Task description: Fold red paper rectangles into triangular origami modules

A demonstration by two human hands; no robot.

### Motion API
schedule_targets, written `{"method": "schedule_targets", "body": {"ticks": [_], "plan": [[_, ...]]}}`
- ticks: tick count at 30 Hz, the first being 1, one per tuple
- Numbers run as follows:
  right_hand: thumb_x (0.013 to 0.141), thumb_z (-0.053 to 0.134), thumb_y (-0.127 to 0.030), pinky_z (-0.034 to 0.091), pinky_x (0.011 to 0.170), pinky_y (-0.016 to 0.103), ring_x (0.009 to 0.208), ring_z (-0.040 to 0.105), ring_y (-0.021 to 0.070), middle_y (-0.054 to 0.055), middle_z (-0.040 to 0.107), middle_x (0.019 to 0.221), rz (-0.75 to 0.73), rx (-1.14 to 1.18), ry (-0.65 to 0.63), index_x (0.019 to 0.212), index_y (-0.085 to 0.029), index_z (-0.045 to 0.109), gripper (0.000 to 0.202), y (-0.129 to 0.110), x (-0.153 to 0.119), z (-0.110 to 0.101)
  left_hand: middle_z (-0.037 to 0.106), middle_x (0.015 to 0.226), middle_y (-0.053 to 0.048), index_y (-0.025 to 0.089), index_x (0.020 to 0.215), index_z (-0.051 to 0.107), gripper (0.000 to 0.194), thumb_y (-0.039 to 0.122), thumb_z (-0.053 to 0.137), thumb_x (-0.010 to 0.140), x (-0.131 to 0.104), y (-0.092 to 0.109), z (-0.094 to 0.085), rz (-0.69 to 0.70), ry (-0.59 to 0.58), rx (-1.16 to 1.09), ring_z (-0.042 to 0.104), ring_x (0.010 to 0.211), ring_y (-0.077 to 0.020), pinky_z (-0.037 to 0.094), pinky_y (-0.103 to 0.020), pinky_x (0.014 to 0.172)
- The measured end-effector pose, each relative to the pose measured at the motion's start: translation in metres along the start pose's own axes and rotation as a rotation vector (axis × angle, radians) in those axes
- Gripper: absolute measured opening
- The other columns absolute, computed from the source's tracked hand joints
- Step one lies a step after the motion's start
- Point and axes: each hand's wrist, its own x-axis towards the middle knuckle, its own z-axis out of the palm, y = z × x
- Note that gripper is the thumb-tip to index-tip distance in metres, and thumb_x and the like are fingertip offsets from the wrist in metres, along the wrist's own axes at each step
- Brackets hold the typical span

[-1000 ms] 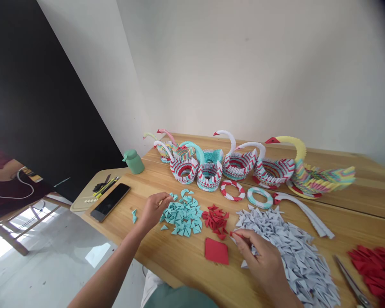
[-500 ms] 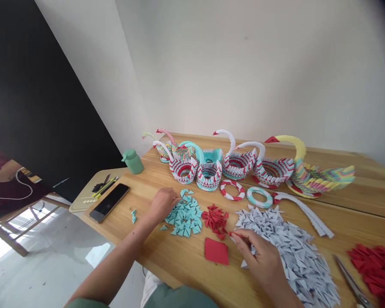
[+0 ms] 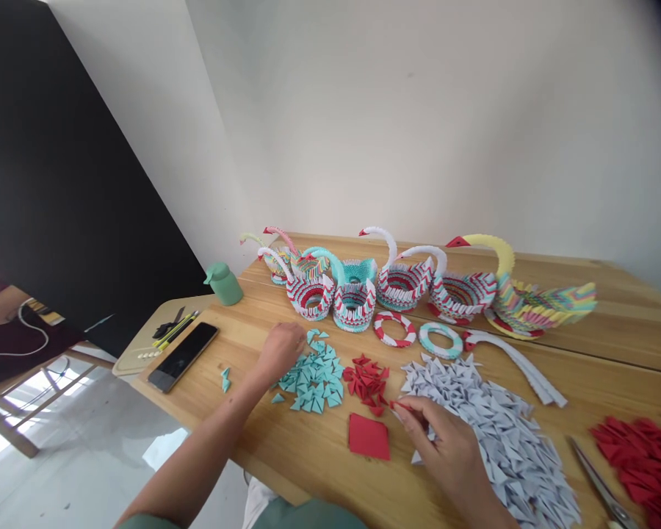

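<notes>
My left hand rests at the upper left edge of a pile of teal folded paper triangles. Its fingers are curled down, and what the fingertips hold, if anything, is hidden. Between thumb and forefinger my right hand pinches a small red paper piece. That hand hovers beside a small heap of red folded triangles and over the left edge of a large pile of pale grey-white triangles. A square stack of red paper lies on the table nearby.
Several folded-paper swans stand along the back. In front lie a red-white ring, a teal-white ring and a white swan neck. Scissors, a red pile, a phone and a green bottle are around.
The view has shifted slightly, so the table things appear a little further left. Both hands stay in nearly the same places, the right still pinching the red piece.
</notes>
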Motion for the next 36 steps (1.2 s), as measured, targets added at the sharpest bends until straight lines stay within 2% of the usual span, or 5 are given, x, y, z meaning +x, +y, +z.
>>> {"method": "schedule_targets", "body": {"ticks": [11, 22, 27, 31, 36], "plan": [[0.094, 0.045, -0.042, 0.051, 0.052, 0.021, 0.052, 0.063, 0.0135, 0.002, 0.072, 0.069, -0.060, -0.043, -0.023, 0.080, -0.022, 0.066, 0.032, 0.002, 0.000, 0.003, 0.074, 0.076, -0.005, 0.014, 0.097, 0.065, 0.026, 0.034, 0.063, 0.081, -0.033, -0.011, -0.018, -0.132, 0.313, -0.942, 0.071, 0.072, -0.0198, 0.054, -0.029, 0.069], [0.093, 0.046, -0.046, 0.049, 0.050, 0.020, 0.049, 0.061, 0.0127, 0.000, 0.070, 0.064, -0.011, -0.062, -0.029, 0.080, -0.023, 0.067, 0.035, 0.005, -0.003, 0.006, 0.069, 0.065, -0.003, 0.014, 0.079, 0.069, 0.020, 0.034, 0.068, 0.078, -0.050, -0.011, -0.030, -0.109, 0.369, -1.102, 0.063, 0.061, -0.0153, 0.051, -0.027, 0.062], [0.092, 0.047, -0.046, 0.048, 0.049, 0.020, 0.051, 0.061, 0.0134, 0.001, 0.070, 0.067, -0.014, -0.061, -0.032, 0.083, -0.022, 0.068, 0.033, 0.011, -0.005, 0.009, 0.065, 0.060, -0.002, 0.014, 0.073, 0.066, 0.018, 0.032, 0.065, 0.078, -0.054, -0.010, -0.022, -0.140, 0.324, -0.966, 0.058, 0.055, -0.0134, 0.047, -0.024, 0.056], [0.093, 0.047, -0.044, 0.047, 0.049, 0.020, 0.051, 0.061, 0.0127, 0.000, 0.070, 0.067, -0.019, -0.053, -0.020, 0.083, -0.023, 0.067, 0.031, 0.009, -0.005, 0.008, 0.070, 0.071, -0.004, 0.018, 0.084, 0.071, 0.019, 0.031, 0.057, 0.086, -0.051, -0.008, -0.015, -0.049, 0.122, -0.571, 0.063, 0.068, -0.0169, 0.047, -0.025, 0.065], [0.093, 0.047, -0.043, 0.048, 0.050, 0.021, 0.053, 0.062, 0.0133, 0.001, 0.072, 0.071, -0.032, -0.049, -0.026, 0.083, -0.022, 0.067, 0.030, 0.006, -0.005, 0.007, 0.070, 0.092, -0.010, 0.020, 0.108, 0.068, 0.026, 0.033, 0.055, 0.090, -0.037, -0.006, -0.008, 0.104, 0.066, -0.122, 0.062, 0.088, -0.0238, 0.044, -0.032, 0.080]]}}
